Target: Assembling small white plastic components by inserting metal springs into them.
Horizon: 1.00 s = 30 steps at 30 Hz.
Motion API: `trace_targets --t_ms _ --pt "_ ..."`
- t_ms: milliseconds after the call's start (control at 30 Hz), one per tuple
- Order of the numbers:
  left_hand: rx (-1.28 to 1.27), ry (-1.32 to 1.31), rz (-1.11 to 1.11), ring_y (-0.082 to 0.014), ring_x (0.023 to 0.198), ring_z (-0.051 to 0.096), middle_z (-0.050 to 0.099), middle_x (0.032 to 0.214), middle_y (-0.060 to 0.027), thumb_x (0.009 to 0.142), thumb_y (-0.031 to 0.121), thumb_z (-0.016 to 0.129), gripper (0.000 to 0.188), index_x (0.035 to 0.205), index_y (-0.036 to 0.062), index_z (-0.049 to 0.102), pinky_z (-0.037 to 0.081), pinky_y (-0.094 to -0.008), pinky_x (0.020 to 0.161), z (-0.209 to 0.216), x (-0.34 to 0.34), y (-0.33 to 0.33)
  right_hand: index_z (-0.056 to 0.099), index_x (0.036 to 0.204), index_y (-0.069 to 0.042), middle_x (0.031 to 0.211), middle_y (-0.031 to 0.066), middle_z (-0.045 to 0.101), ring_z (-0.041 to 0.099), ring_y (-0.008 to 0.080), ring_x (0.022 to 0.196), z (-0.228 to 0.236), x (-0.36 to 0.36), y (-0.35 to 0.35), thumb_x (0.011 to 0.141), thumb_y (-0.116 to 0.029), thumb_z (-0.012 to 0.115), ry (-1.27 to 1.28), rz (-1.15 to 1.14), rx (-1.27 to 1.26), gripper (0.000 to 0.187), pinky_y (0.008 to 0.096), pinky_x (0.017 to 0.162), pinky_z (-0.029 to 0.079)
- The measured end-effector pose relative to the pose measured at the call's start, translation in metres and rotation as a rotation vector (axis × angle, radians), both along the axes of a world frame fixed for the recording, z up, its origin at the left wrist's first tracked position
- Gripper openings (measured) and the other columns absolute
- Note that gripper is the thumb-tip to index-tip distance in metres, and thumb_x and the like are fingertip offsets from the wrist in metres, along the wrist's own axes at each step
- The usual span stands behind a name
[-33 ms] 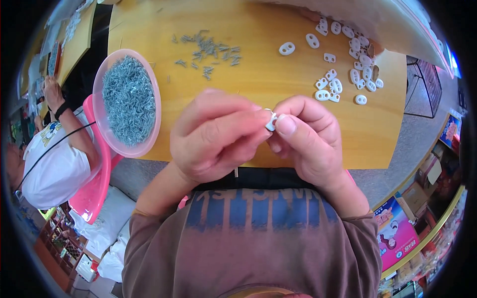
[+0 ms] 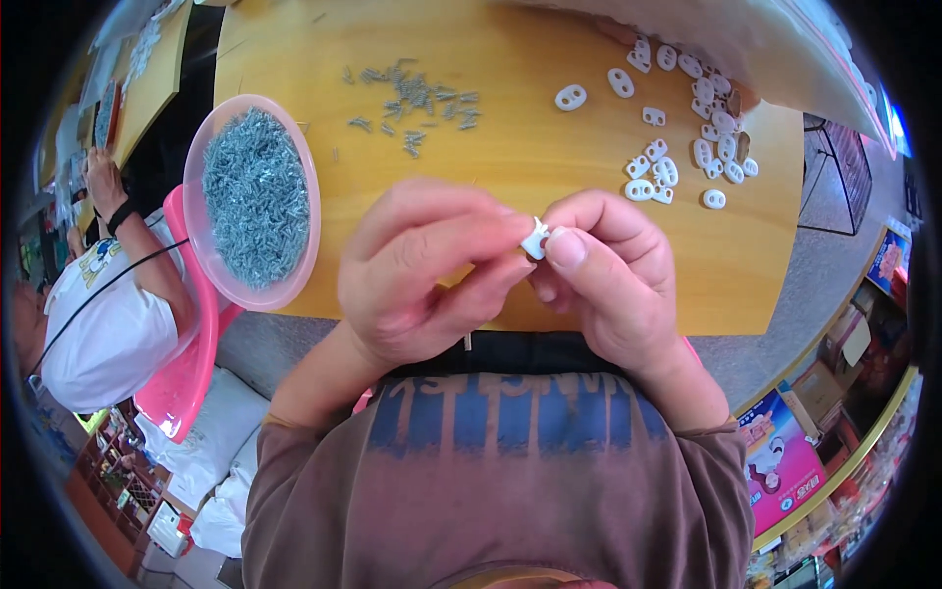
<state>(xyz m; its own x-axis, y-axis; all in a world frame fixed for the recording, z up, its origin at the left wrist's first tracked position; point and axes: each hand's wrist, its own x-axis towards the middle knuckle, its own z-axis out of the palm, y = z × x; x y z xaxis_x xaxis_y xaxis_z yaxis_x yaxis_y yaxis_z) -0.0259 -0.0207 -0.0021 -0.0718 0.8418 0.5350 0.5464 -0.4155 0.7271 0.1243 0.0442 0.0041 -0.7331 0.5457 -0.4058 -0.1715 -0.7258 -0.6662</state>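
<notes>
My left hand and my right hand meet in front of my chest, above the near edge of a yellow wooden table. Together their fingertips pinch one small white plastic piece. A thin metal pin shows just below my left hand. More white two-holed plastic pieces lie scattered at the table's far right. Loose small grey pins are strewn at the far middle.
A pink translucent bowl heaped with grey pins sits on the table's left edge. Another person in a white shirt sits to the left beside a pink chair. Shelves and boxes line the right.
</notes>
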Motion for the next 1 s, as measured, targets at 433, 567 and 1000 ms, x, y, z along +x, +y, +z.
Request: trace_targets --t_ms 433,567,1000 --pt "-0.261 -0.542 -0.02 -0.0115 0.067 0.048 0.052 0.082 -0.0073 0.072 -0.001 0.057 0.015 0.087 0.0006 0.055 0.04 -0.0217 0.059 -0.01 -0.003 -0.022 0.053 0.085 -0.001 0.074 -0.0025 0.052 0.044 0.002 0.065 -0.007 -0.014 -0.015 0.081 -0.006 0.052 -0.001 0.015 0.307 0.007 0.0159 0.057 0.036" --pt "-0.291 -0.751 0.032 -0.0096 0.066 0.048 0.052 0.084 -0.0075 0.074 -0.003 0.054 0.013 0.086 0.0001 0.054 0.04 -0.021 0.058 -0.012 -0.001 -0.028 0.052 0.085 0.0 0.074 0.0031 0.052 0.047 0.0078 0.065 -0.002 -0.018 -0.007 0.08 -0.007 0.053 -0.107 0.092 0.605 0.009 0.0196 0.059 0.038" --pt "-0.313 -0.98 0.036 -0.0061 0.062 0.045 0.05 0.087 -0.0081 0.081 0.005 0.045 0.007 0.08 0.0003 0.051 0.039 -0.019 0.06 -0.017 -0.01 -0.036 0.055 0.094 -0.004 0.087 0.0129 0.051 0.049 0.0288 0.078 -0.006 -0.048 0.035 0.07 -0.007 0.058 -0.681 0.128 1.821 0.025 0.0344 0.066 0.041"
